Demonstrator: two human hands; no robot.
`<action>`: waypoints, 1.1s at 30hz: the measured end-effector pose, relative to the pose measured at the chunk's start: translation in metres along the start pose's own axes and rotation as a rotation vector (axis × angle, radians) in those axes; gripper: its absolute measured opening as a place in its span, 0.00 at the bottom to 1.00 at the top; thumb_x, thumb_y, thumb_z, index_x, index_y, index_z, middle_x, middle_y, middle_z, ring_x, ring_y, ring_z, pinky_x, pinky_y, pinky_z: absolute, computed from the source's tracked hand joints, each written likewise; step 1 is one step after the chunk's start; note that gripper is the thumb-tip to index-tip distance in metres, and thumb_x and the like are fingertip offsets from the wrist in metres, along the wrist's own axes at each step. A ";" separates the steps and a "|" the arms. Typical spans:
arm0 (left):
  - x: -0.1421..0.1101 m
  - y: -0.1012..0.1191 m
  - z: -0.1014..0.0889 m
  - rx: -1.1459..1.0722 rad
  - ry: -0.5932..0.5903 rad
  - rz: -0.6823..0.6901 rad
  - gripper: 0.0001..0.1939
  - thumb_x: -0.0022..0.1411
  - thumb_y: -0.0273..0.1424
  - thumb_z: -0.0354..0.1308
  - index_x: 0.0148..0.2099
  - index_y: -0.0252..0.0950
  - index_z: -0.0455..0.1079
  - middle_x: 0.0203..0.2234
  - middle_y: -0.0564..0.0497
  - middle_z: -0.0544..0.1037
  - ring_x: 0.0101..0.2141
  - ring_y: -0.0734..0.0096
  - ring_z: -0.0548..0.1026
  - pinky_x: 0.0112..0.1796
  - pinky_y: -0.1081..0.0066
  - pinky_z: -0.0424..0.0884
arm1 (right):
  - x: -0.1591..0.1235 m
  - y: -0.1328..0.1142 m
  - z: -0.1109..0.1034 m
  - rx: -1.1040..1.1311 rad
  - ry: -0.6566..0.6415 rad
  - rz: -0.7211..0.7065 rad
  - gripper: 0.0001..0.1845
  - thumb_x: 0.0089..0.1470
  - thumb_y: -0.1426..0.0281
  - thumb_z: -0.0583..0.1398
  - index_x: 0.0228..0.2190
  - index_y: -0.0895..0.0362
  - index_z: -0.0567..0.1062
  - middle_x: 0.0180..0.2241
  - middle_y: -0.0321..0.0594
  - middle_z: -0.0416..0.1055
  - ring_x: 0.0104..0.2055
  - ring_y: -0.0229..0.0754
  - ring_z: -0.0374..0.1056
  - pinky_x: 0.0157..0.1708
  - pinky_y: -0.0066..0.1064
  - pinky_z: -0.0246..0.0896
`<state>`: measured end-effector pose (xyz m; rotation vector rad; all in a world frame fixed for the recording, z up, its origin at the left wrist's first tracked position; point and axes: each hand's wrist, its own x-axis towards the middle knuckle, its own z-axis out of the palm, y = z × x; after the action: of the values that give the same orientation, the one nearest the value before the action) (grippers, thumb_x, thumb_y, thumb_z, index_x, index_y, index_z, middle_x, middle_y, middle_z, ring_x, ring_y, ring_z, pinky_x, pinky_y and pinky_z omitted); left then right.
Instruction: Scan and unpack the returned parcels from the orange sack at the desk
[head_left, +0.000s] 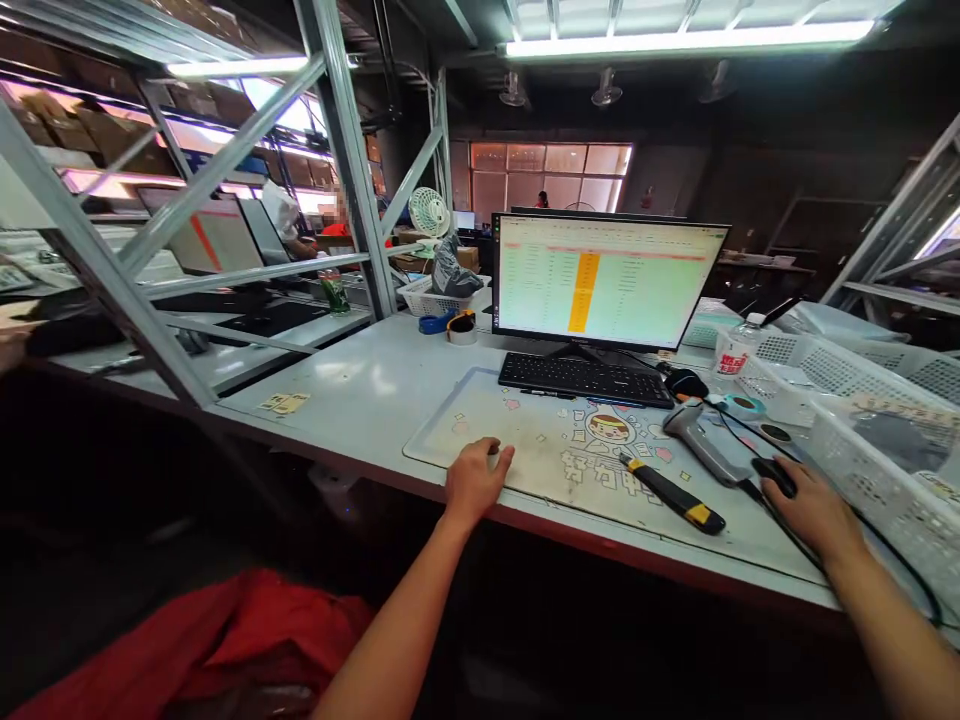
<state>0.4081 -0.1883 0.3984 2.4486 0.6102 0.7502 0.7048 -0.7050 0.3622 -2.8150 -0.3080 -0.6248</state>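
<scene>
My right hand (814,510) lies over a black computer mouse (776,477) at the right of the desk mat (517,450). Resting on the mat's front left edge is my left hand (478,478), its fingers loosely curved, thumb apart, nothing in it. Between the two hands lies a black and yellow utility knife (675,495). A grey barcode scanner (705,445) sits just left of the mouse. Behind the mat stand a black keyboard (585,378) and a lit monitor (607,280) with a table and an orange column on its screen.
White plastic baskets (862,460) line the right side, near a clear bottle (739,345). Tape rolls (461,328) and another white basket (427,298) stand left of the monitor. A metal shelf frame (349,150) rises at left; a person (337,228) is beyond it.
</scene>
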 end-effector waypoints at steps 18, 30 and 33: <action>-0.002 0.003 -0.002 -0.009 0.005 -0.012 0.13 0.76 0.40 0.57 0.52 0.39 0.78 0.49 0.46 0.84 0.52 0.55 0.80 0.50 0.61 0.74 | 0.001 -0.005 -0.001 -0.013 -0.020 0.051 0.41 0.63 0.46 0.43 0.63 0.59 0.69 0.63 0.56 0.71 0.63 0.61 0.69 0.61 0.46 0.64; -0.003 -0.005 -0.001 -0.028 -0.004 0.025 0.12 0.74 0.37 0.56 0.52 0.40 0.78 0.51 0.46 0.84 0.53 0.55 0.80 0.55 0.58 0.75 | 0.007 0.013 0.021 0.200 0.068 -0.036 0.42 0.57 0.40 0.48 0.65 0.46 0.66 0.55 0.63 0.72 0.61 0.74 0.68 0.65 0.57 0.61; -0.002 -0.011 0.001 -0.035 0.007 0.051 0.13 0.73 0.38 0.56 0.52 0.40 0.78 0.50 0.46 0.84 0.53 0.55 0.80 0.55 0.58 0.76 | 0.008 0.017 0.031 0.277 0.119 -0.063 0.44 0.55 0.40 0.50 0.70 0.36 0.59 0.52 0.59 0.72 0.58 0.75 0.69 0.64 0.61 0.62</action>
<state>0.4047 -0.1812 0.3904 2.4384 0.5340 0.7839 0.7281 -0.7115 0.3351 -2.5016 -0.4260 -0.7016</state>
